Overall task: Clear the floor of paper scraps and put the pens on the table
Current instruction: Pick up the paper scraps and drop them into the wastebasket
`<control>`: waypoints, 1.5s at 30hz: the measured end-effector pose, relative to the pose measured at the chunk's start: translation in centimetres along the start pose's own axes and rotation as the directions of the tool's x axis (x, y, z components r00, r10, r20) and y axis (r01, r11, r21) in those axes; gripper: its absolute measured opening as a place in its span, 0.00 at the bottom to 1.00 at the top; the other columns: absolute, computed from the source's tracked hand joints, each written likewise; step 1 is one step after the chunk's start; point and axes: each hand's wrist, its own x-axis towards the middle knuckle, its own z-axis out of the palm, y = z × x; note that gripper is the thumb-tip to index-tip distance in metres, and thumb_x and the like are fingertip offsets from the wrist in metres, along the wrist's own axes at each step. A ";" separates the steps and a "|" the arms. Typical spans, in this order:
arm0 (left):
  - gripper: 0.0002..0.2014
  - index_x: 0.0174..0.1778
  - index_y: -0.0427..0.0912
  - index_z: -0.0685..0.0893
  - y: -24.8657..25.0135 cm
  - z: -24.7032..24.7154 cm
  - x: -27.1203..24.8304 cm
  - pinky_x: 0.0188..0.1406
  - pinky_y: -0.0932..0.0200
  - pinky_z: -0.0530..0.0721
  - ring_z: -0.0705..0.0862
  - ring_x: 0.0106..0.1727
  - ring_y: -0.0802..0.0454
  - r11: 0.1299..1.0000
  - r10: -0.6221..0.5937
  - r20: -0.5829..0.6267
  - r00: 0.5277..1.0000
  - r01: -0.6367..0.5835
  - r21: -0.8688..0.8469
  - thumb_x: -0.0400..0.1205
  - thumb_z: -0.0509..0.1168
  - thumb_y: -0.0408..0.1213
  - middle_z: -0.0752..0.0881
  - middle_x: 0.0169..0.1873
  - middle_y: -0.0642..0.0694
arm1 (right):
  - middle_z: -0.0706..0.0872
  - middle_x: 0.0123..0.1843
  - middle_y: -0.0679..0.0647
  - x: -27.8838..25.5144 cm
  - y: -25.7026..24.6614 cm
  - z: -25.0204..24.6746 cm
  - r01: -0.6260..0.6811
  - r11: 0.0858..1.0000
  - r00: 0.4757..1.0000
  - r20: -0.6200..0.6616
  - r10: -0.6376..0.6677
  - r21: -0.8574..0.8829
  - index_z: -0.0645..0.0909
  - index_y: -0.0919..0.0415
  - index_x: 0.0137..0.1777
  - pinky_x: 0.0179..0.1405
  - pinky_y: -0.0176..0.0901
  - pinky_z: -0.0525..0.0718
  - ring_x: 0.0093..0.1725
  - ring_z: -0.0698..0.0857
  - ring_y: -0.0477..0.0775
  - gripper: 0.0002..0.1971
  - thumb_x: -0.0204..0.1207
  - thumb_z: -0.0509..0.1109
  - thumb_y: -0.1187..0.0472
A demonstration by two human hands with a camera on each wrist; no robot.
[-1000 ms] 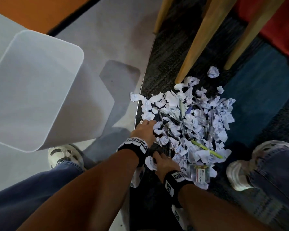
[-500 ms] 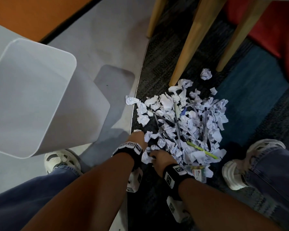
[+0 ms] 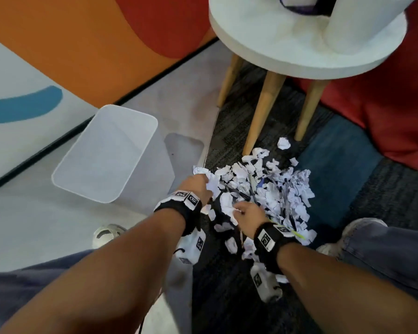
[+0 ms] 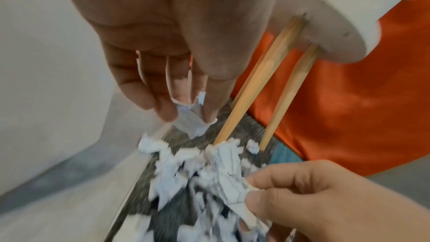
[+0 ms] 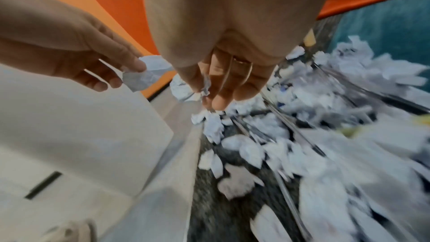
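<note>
A heap of white paper scraps (image 3: 285, 189) lies on the dark carpet, with several dark pens (image 3: 251, 190) and a yellow-green pen (image 3: 297, 234) mixed in. At the heap's left edge my left hand (image 3: 204, 184) pinches a crumpled scrap (image 4: 189, 123) between thumb and fingers. That scrap (image 5: 146, 75) also shows in the right wrist view. My right hand (image 3: 239, 210) is at the heap's near side and grips a bunch of scraps (image 4: 232, 183). A twisted scrap (image 5: 205, 85) sits between its fingers. The pens (image 5: 277, 115) stay on the floor.
A white plastic bin (image 3: 106, 150) stands on the grey floor left of the heap. A round white table (image 3: 287, 56) on wooden legs (image 3: 258, 119) rises just behind the heap, with a white roll on top. My shoes flank the heap, and a red cushion lies at right.
My head has lifted, so the table top and whole bin now show. Both hands have closed on scraps and risen slightly from the heap's near-left edge.
</note>
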 end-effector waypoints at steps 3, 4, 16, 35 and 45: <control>0.23 0.71 0.48 0.75 1.0 -5.5 -2.6 0.60 0.54 0.78 0.82 0.65 0.42 0.996 0.082 -0.139 0.987 -0.084 -0.014 0.80 0.68 0.43 0.84 0.63 0.43 | 0.87 0.61 0.55 -0.5 -3.4 -2.2 0.114 0.989 0.988 -0.118 -0.103 0.090 0.83 0.55 0.66 0.61 0.42 0.81 0.59 0.85 0.55 0.15 0.82 0.65 0.56; 0.23 0.71 0.49 0.75 1.1 -7.4 -3.5 0.59 0.54 0.79 0.82 0.63 0.42 0.995 0.091 -0.196 0.976 -0.099 -0.030 0.80 0.68 0.43 0.85 0.61 0.43 | 0.87 0.61 0.54 -0.7 -4.7 -2.9 0.150 0.981 0.980 -0.147 -0.132 0.122 0.83 0.54 0.66 0.61 0.41 0.81 0.59 0.85 0.53 0.14 0.82 0.66 0.56; 0.16 0.60 0.47 0.72 -7.4 -19.2 -10.6 0.37 0.56 0.74 0.82 0.40 0.44 0.985 -0.120 -0.536 0.835 0.033 -0.170 0.81 0.63 0.51 0.87 0.44 0.46 | 0.82 0.39 0.43 -2.6 -21.2 -4.8 0.551 0.834 0.805 -0.274 -0.526 0.017 0.82 0.51 0.52 0.47 0.38 0.80 0.42 0.83 0.50 0.05 0.78 0.68 0.55; 0.09 0.52 0.50 0.84 -9.9 -17.8 -10.9 0.45 0.59 0.78 0.85 0.50 0.48 0.981 -0.112 -0.511 0.852 0.015 -0.192 0.80 0.62 0.38 0.87 0.51 0.49 | 0.87 0.47 0.50 -0.2 -27.1 -1.6 0.470 0.853 0.856 -0.118 -0.504 -0.228 0.80 0.45 0.62 0.53 0.48 0.84 0.49 0.85 0.55 0.17 0.75 0.68 0.43; 0.09 0.49 0.48 0.86 -2.4 -13.0 -9.4 0.50 0.56 0.82 0.84 0.50 0.46 0.970 0.080 -0.431 0.899 -0.171 -0.175 0.80 0.62 0.35 0.88 0.47 0.47 | 0.88 0.51 0.59 -0.5 -17.5 -5.6 0.248 0.951 0.949 -0.151 -0.277 -0.183 0.79 0.50 0.42 0.52 0.47 0.80 0.51 0.84 0.64 0.08 0.79 0.63 0.50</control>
